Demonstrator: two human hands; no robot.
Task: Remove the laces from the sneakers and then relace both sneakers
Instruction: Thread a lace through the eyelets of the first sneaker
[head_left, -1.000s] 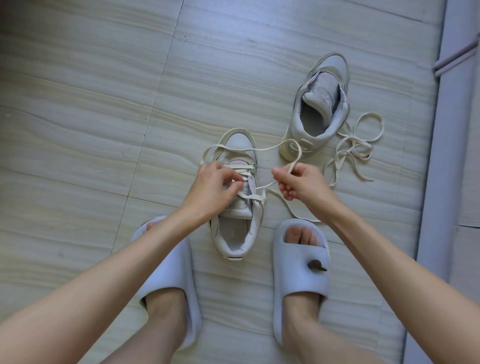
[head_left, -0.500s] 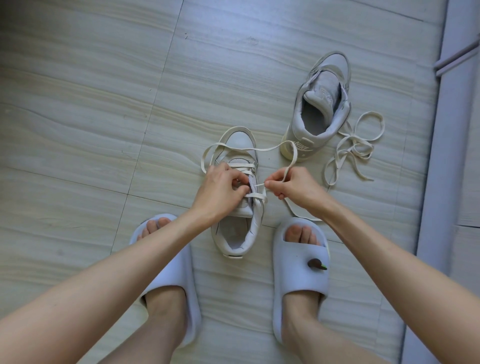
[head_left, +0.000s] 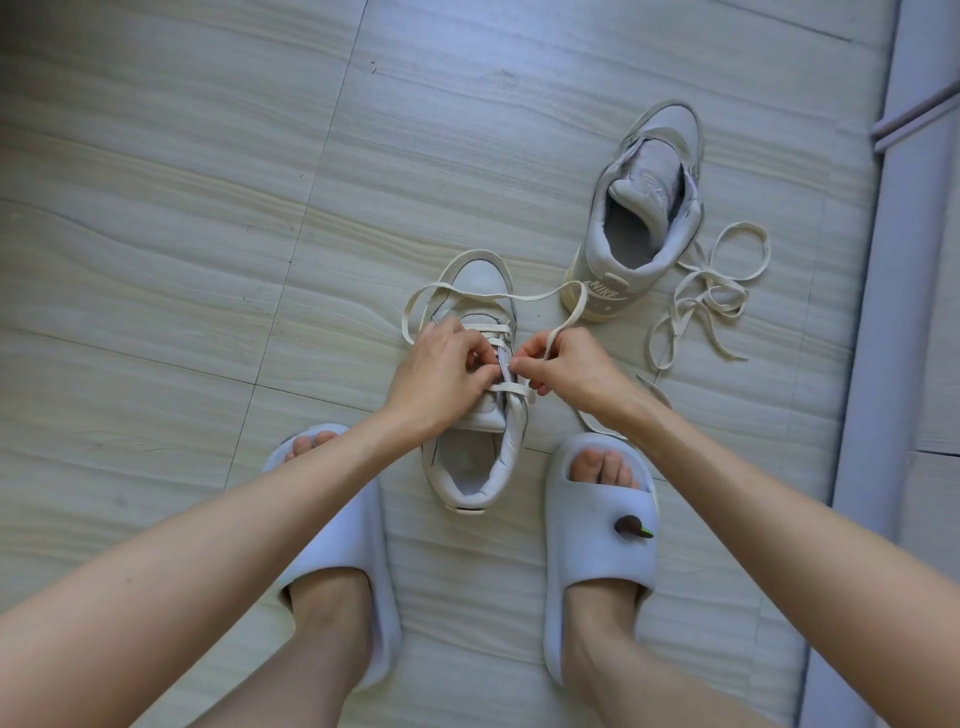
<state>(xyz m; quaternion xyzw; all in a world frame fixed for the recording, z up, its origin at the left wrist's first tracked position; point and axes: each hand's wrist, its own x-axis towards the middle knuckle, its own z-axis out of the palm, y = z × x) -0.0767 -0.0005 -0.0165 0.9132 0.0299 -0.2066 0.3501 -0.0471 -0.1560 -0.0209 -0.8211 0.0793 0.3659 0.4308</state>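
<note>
Cream lace (head_left: 496, 297) pinched by right hand (head_left: 571, 366) moved back to near sneaker (head_left: 480, 415) eyelets, 12 o'clock; left hand (head_left: 441, 369) pinching there, relacing mid-way.

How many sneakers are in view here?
2. One pale grey leather sneaker lies between the person's feet, under both hands; the other pale grey high-top sneaker sits unlaced farther away to the right. None seems hidden.

A pale wood-grain tile floor (head_left: 208, 234) with thin grout lines spreads out around the fingers on every side. Below the fingers and to their left, a foot sits in a white slide sandal (head_left: 358, 561). Below and to their right, a second white slide sandal (head_left: 597, 561) carries a small dark charm (head_left: 631, 526). Far right of the fingers runs a pale grey door frame (head_left: 893, 260).
</note>
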